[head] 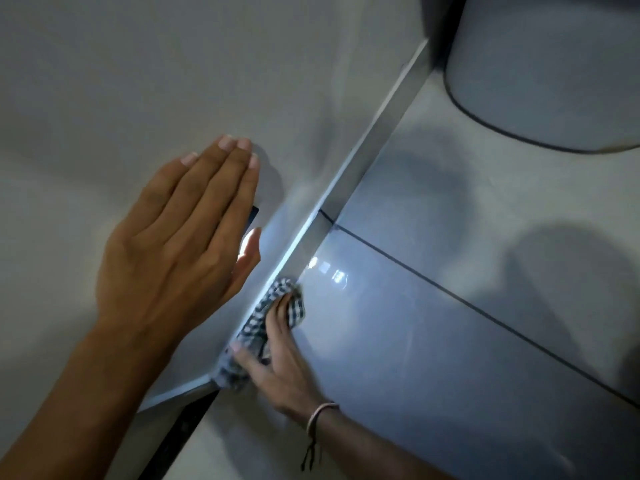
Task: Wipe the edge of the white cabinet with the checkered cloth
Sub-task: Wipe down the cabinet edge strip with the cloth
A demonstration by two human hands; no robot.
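checkered cloth (265,327) lengthwise along cabinet edge (311,223) | right hand (277,362) gripping | left hand (176,233) flat

Glossy pale grey floor tiles (450,341) fill the right side, crossed by thin dark grout lines (433,282). Small bright reflections of light (329,270) glint on the tile, with soft dark shadows spread around them. At the upper right stands a rounded pale grey container with a dark bottom rim (554,64), resting on the floor
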